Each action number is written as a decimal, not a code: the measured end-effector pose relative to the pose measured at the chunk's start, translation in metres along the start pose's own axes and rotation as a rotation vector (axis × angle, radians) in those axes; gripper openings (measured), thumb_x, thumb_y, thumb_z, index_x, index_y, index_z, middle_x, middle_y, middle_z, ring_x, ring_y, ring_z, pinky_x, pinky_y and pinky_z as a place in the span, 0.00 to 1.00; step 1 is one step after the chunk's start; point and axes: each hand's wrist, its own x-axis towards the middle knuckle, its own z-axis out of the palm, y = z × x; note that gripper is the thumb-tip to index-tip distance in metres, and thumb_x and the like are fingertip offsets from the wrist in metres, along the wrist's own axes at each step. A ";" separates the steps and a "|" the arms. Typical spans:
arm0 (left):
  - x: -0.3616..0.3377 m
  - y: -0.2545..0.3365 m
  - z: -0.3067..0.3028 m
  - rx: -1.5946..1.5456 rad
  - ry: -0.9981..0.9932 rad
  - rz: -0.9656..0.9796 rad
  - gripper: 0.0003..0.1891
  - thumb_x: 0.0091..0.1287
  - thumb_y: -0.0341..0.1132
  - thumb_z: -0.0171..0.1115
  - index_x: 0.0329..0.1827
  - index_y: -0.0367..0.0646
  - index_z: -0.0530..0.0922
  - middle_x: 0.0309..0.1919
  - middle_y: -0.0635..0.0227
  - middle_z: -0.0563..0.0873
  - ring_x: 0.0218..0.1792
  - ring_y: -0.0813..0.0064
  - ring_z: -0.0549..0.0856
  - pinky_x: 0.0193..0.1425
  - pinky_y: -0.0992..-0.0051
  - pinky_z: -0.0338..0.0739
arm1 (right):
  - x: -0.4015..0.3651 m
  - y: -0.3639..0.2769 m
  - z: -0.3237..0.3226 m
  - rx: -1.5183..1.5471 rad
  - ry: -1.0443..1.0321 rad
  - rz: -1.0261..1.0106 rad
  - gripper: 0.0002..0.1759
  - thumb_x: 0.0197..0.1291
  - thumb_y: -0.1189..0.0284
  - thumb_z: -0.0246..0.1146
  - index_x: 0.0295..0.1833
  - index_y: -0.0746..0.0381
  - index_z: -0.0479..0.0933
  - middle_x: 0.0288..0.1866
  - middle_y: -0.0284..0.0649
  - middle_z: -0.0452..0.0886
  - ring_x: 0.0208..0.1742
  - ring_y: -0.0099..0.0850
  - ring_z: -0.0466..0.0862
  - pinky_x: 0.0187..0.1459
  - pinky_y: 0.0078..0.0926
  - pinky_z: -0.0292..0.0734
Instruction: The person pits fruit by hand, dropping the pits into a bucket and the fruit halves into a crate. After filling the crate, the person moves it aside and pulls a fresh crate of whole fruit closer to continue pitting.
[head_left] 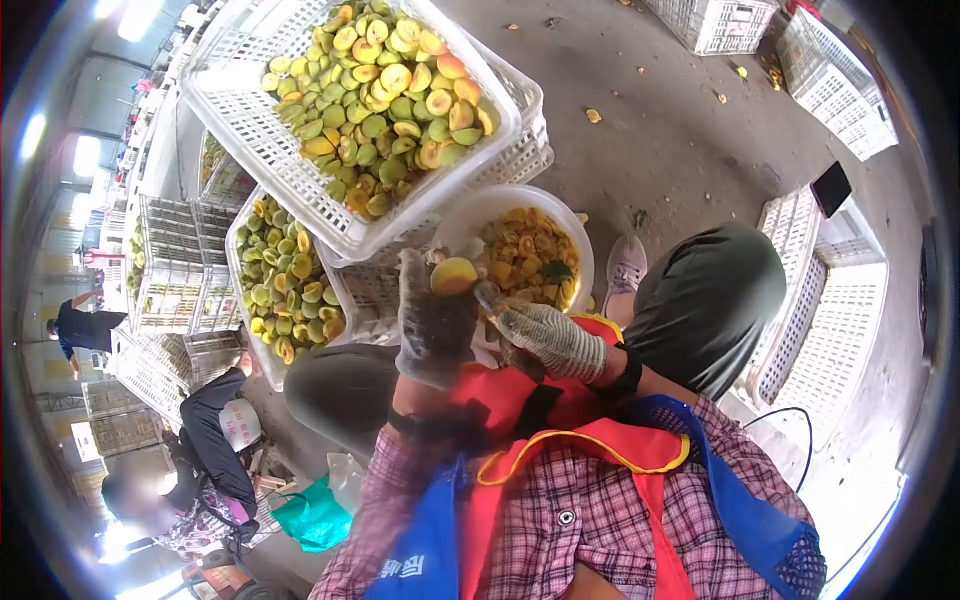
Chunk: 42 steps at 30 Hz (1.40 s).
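Observation:
My left hand [432, 325], in a dark grey glove, holds a yellow-orange fruit half [453, 275] up in front of me. My right hand [540, 335], in a knitted grey glove, is closed right beside the fruit; a small tool may be in it, but I cannot tell. Just beyond the hands a white round bowl [485, 207] holds orange pits and scraps. A white plastic crate [300, 190] full of green and yellow fruit halves stands above it, tilted. A second crate [240, 300] with similar halves lies to the left.
Empty white crates [820, 290] lie on the concrete floor at the right, others [830, 80] at the top right. Stacked crates [170, 270] stand at the left. A person [215, 440] crouches at the lower left beside a green bag [310, 515]. Another person [85, 325] stands far left.

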 end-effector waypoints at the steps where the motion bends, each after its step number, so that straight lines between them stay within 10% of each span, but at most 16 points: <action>1: -0.004 0.005 -0.003 0.109 -0.159 -0.065 0.15 0.71 0.42 0.56 0.52 0.42 0.74 0.48 0.59 0.81 0.43 0.67 0.83 0.44 0.69 0.81 | 0.003 -0.016 -0.002 0.110 -0.035 0.201 0.18 0.71 0.58 0.52 0.52 0.62 0.72 0.22 0.35 0.73 0.16 0.23 0.73 0.20 0.22 0.69; 4: -0.001 -0.016 -0.014 1.016 -0.152 0.466 0.14 0.72 0.40 0.57 0.52 0.39 0.74 0.46 0.60 0.81 0.43 0.70 0.83 0.45 0.73 0.80 | 0.006 -0.029 0.002 0.019 0.050 0.253 0.18 0.70 0.61 0.54 0.54 0.64 0.72 0.27 0.37 0.77 0.23 0.29 0.79 0.28 0.27 0.75; 11: -0.009 -0.016 -0.007 0.415 -0.111 0.034 0.18 0.72 0.39 0.56 0.59 0.37 0.72 0.52 0.61 0.79 0.49 0.72 0.81 0.54 0.74 0.77 | 0.004 -0.020 -0.001 0.146 0.316 0.427 0.16 0.67 0.67 0.56 0.54 0.66 0.72 0.41 0.46 0.82 0.41 0.39 0.83 0.42 0.33 0.77; 15: -0.010 -0.020 -0.003 0.689 -0.223 0.305 0.21 0.71 0.43 0.56 0.60 0.37 0.72 0.54 0.59 0.78 0.53 0.67 0.80 0.60 0.69 0.74 | -0.003 -0.004 -0.004 -0.366 0.220 0.158 0.14 0.67 0.68 0.58 0.53 0.65 0.72 0.42 0.42 0.81 0.42 0.34 0.81 0.43 0.30 0.76; 17: -0.019 -0.018 0.014 0.404 -0.333 0.233 0.21 0.69 0.42 0.57 0.59 0.37 0.73 0.58 0.57 0.77 0.56 0.63 0.79 0.64 0.65 0.71 | 0.007 -0.027 -0.005 0.562 0.432 0.549 0.13 0.66 0.69 0.59 0.52 0.64 0.72 0.42 0.38 0.79 0.42 0.28 0.79 0.44 0.28 0.76; 18: -0.017 -0.018 0.011 0.402 -0.333 0.226 0.21 0.69 0.42 0.57 0.59 0.37 0.73 0.58 0.57 0.77 0.56 0.63 0.79 0.64 0.65 0.71 | 0.010 -0.033 -0.007 0.561 0.438 0.553 0.13 0.66 0.69 0.59 0.52 0.64 0.72 0.42 0.38 0.79 0.42 0.28 0.79 0.44 0.28 0.76; 22: -0.021 -0.020 0.017 0.447 -0.349 0.264 0.22 0.71 0.45 0.54 0.59 0.37 0.73 0.57 0.57 0.77 0.56 0.63 0.78 0.64 0.66 0.69 | 0.017 -0.045 -0.011 0.259 0.464 0.345 0.14 0.64 0.68 0.60 0.52 0.63 0.72 0.43 0.36 0.78 0.43 0.24 0.78 0.45 0.27 0.76; 28: -0.018 -0.019 0.012 0.879 -0.133 0.057 0.32 0.67 0.62 0.54 0.56 0.41 0.76 0.35 0.72 0.82 0.30 0.82 0.77 0.32 0.82 0.71 | 0.017 -0.034 -0.019 -0.041 0.517 0.226 0.15 0.63 0.68 0.61 0.51 0.64 0.72 0.44 0.45 0.79 0.44 0.35 0.82 0.45 0.33 0.77; 33: -0.008 -0.022 0.006 0.463 0.124 0.135 0.24 0.73 0.54 0.49 0.54 0.41 0.74 0.40 0.69 0.80 0.35 0.79 0.78 0.35 0.81 0.75 | 0.004 -0.017 -0.019 -0.352 0.269 0.284 0.15 0.64 0.66 0.60 0.51 0.64 0.71 0.43 0.52 0.79 0.45 0.47 0.83 0.42 0.38 0.78; 36: -0.004 -0.018 -0.007 0.483 -0.062 0.166 0.23 0.74 0.51 0.48 0.56 0.39 0.73 0.42 0.68 0.80 0.40 0.79 0.79 0.41 0.80 0.76 | 0.005 -0.015 -0.011 -0.703 0.170 -0.210 0.17 0.65 0.63 0.59 0.51 0.64 0.70 0.40 0.54 0.80 0.41 0.51 0.83 0.38 0.41 0.76; 38: -0.008 -0.016 -0.005 0.656 -0.126 0.242 0.22 0.75 0.50 0.47 0.56 0.39 0.73 0.42 0.68 0.80 0.41 0.79 0.78 0.42 0.80 0.76 | 0.011 -0.031 -0.007 -0.213 0.173 0.368 0.20 0.63 0.61 0.61 0.51 0.65 0.70 0.37 0.53 0.80 0.36 0.51 0.83 0.35 0.43 0.77; 42: -0.004 -0.020 -0.012 0.839 -0.168 0.307 0.23 0.75 0.49 0.46 0.57 0.37 0.71 0.41 0.67 0.80 0.39 0.79 0.78 0.42 0.82 0.74 | 0.012 -0.034 -0.004 -0.350 0.165 0.358 0.21 0.62 0.59 0.62 0.52 0.64 0.71 0.36 0.52 0.81 0.33 0.51 0.83 0.35 0.43 0.78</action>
